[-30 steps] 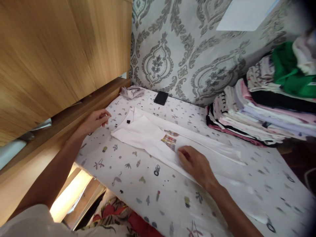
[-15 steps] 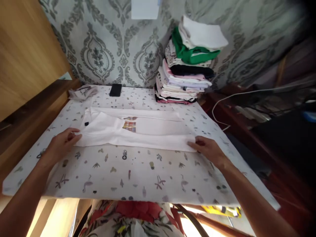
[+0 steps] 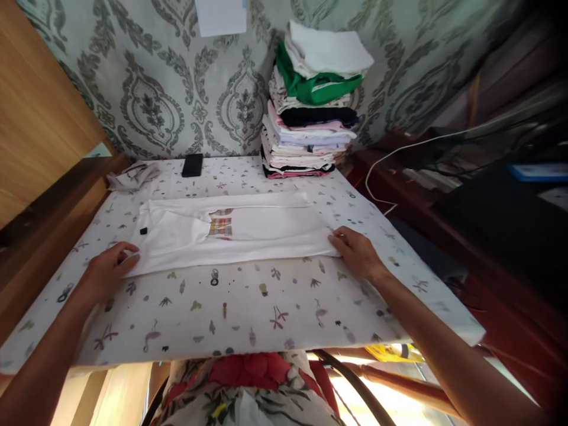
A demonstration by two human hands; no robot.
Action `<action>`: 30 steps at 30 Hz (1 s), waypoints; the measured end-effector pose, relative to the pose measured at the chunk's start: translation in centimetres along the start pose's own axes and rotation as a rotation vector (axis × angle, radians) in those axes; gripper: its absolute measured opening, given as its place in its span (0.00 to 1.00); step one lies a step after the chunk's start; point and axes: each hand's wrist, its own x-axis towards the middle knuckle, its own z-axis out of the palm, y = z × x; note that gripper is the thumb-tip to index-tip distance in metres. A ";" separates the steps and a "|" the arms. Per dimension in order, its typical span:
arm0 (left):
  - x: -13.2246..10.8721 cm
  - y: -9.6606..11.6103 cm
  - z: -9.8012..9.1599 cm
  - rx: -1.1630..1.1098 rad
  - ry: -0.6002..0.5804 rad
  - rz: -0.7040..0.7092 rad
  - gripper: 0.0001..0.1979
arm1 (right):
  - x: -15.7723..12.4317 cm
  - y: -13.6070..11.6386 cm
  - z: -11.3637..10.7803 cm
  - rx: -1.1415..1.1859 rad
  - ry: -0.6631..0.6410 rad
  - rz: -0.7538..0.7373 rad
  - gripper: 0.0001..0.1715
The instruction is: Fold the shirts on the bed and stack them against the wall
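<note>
A white T-shirt [image 3: 266, 223] lies flat across the cloth-covered table, its long sides folded in toward the middle. A plaid printed patch [image 3: 220, 226] shows between the folds, and a small black label [image 3: 143, 231] sits near the left end. At the near left corner, my left hand [image 3: 109, 269] is closed on the fabric between thumb and fingers. The near right corner is pinched by my right hand [image 3: 355, 251], whose fingertips are partly hidden from view.
A tall stack of folded clothes [image 3: 310, 130] stands at the back against the patterned wall. A black phone [image 3: 192, 165] and a crumpled greyish cloth [image 3: 133, 176] lie at the back left. A white cable [image 3: 368, 183] hangs over dark red furniture on the right.
The near folded strip now lies flatter and straighter, covering less of the plaid patch. Both hands remain at the near corners. The whole view has shifted, so background things appear further left.
</note>
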 end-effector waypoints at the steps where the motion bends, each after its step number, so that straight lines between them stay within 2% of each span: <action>1: 0.0 -0.3 0.2 0.013 -0.012 -0.010 0.15 | 0.0 -0.1 -0.1 -0.053 0.001 -0.007 0.12; 5: 0.2 -1.3 0.5 0.201 -0.053 -0.065 0.17 | -0.3 -0.3 -0.5 -0.207 -0.014 0.008 0.11; 8: 0.4 -0.1 0.4 0.382 0.052 0.016 0.22 | -0.7 -1.1 -0.5 -0.258 0.077 -0.033 0.14; 11: 1.0 3.5 0.7 0.367 0.140 0.199 0.27 | -1.2 -3.1 0.8 -0.246 0.134 -0.275 0.20; 13: 1.8 5.9 1.7 0.270 0.103 0.325 0.27 | -1.6 -4.8 2.2 -0.236 0.051 -0.472 0.23; 15: 2.6 7.2 3.1 0.192 0.016 0.411 0.28 | -1.9 -5.7 3.3 -0.245 -0.038 -0.588 0.25; 17: 3.2 7.5 4.5 0.146 -0.055 0.433 0.30 | -1.9 -5.5 3.5 -0.249 -0.033 -0.542 0.25; 19: 3.5 8.0 5.4 0.094 -0.068 0.436 0.29 | -1.5 -4.3 2.8 -0.214 0.061 -0.331 0.24; 21: 3.6 9.7 5.9 0.011 -0.075 0.492 0.26 | -0.8 -2.7 1.4 -0.151 0.122 -0.096 0.22; 23: 3.8 13.2 6.6 -0.084 -0.137 0.590 0.24 | -0.1 -1.4 0.2 -0.108 0.103 0.049 0.19; 24: 3.9 15.5 7.2 -0.131 -0.179 0.641 0.22 | 0.2 -0.9 -0.2 -0.103 0.076 0.074 0.19; 28: 5.1 26.4 11.7 -0.235 -0.410 0.798 0.16 | 1.0 -0.9 -0.5 -0.098 0.032 0.020 0.21; 30: 5.8 30.7 14.4 -0.238 -0.399 0.791 0.14 | 1.0 -1.2 -0.5 -0.050 0.043 -0.013 0.21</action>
